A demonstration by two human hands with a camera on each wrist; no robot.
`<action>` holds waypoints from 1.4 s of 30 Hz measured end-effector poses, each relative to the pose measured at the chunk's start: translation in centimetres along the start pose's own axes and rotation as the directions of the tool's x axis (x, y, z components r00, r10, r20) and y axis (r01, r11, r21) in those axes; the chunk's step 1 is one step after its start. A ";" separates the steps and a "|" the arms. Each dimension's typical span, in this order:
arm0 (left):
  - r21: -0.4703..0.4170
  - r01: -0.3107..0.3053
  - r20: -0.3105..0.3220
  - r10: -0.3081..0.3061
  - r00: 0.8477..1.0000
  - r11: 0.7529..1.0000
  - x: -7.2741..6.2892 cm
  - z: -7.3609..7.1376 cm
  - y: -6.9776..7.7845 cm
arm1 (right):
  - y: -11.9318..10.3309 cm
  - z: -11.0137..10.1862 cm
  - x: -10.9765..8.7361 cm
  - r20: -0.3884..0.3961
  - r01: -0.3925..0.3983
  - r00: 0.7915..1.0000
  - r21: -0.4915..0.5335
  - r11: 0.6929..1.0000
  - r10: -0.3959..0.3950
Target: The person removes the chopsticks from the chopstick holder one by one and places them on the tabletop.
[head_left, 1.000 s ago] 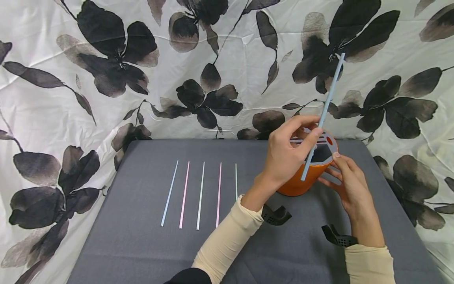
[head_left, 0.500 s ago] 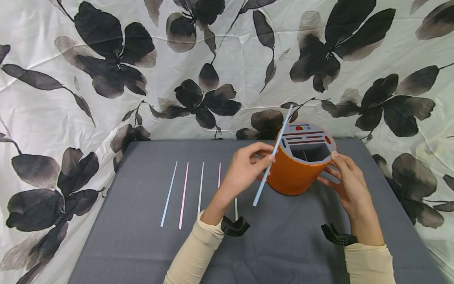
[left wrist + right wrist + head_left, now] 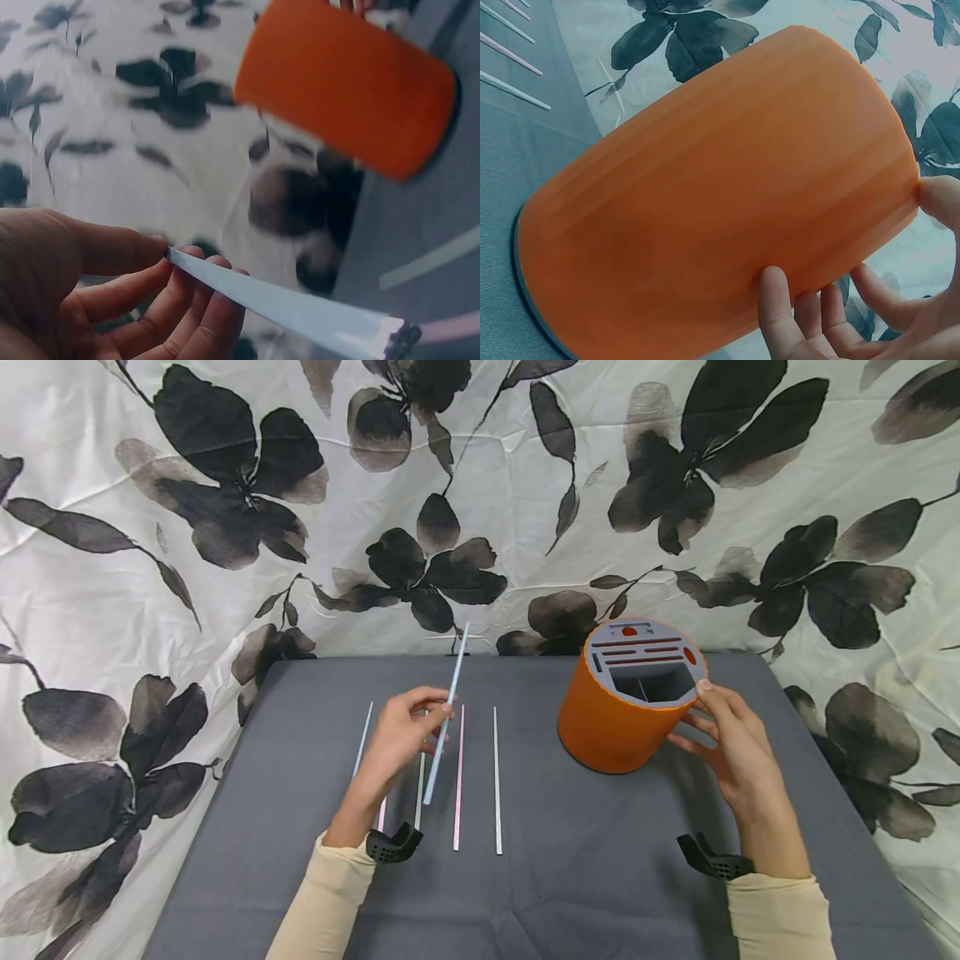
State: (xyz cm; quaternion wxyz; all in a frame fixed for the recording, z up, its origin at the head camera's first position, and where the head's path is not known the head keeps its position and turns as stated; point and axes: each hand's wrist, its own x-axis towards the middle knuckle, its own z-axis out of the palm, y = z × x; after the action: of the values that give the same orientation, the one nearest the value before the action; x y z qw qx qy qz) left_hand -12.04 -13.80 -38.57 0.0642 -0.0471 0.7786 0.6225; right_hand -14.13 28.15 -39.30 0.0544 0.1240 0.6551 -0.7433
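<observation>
My left hand pinches a long, thin pale blue strip between thumb and fingertips, held slanting up over the table. In the left wrist view the strip runs from the fingertips toward the lower right, with a ragged dark and white end. An orange cylindrical holder with a grey slotted top stands on the right. My right hand holds it by its right side, thumb at the rim and bent fingers against the wall, as the right wrist view shows on the orange wall.
Several thin strips lie in a row on the grey table: blue, pink and white among them. My left hand and forearm partly cover those on the left. A floral cloth hangs behind the table.
My left hand has moved left from over the orange holder to above the row of strips, carrying the pale blue strip and lowering it. The right hand stays at the holder.
</observation>
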 end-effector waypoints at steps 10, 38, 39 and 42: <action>0.213 0.141 -0.190 -0.100 0.977 0.967 -1.6 -7.5 -4.8 | 0.2 0.2 0.1 -0.001 0.000 1.000 -0.010 1.000 0.000; 0.651 0.242 -0.372 0.025 0.928 0.720 -2.1 -12.3 -15.0 | 0.2 0.3 -0.1 -0.012 -0.001 1.000 -0.034 0.999 0.000; 0.655 0.244 -0.377 0.028 0.926 0.715 -2.1 -12.3 -15.1 | 0.2 0.3 -0.1 -0.014 0.000 1.000 -0.037 0.999 0.000; 0.664 0.260 -0.383 0.020 0.924 0.701 -2.1 -12.3 -15.3 | 0.1 0.3 0.0 -0.016 -0.001 1.000 -0.048 0.999 0.000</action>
State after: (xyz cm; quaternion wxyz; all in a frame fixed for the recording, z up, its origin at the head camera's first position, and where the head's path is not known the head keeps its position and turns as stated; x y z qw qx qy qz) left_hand -8.14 -29.19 -50.29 -0.0259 -0.1842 0.9494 0.2532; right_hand -14.13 27.84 -39.39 0.0522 0.1289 0.6734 -0.7261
